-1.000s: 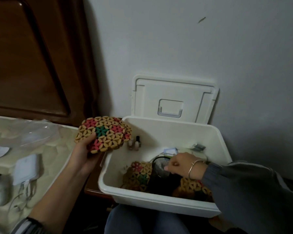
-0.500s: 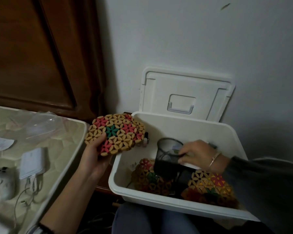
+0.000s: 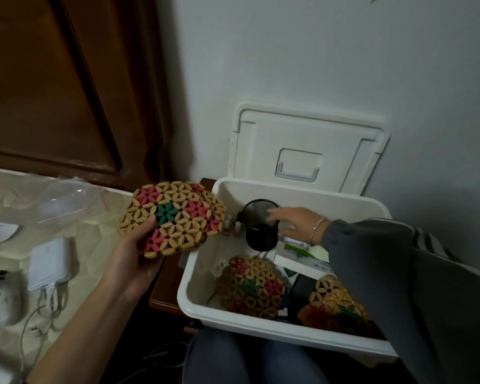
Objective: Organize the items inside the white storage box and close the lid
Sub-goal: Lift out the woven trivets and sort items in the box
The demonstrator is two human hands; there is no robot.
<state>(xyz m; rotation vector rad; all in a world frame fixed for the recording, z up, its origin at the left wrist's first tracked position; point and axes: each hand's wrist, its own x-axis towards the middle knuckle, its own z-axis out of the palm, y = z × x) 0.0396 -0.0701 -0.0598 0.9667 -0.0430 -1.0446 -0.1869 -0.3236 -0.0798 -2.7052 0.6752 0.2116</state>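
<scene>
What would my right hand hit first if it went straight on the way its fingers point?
Most likely the black mesh cup. The right hand points left across the white box, fingertips at the cup's rim. Whether they touch it is unclear, since depth is hard to judge from this view.

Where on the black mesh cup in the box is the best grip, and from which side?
Judging by its pose, take the black mesh cup round its upper wall from the right: it stands roughly upright, mouth open, with small bottles crowding its left side.
</scene>
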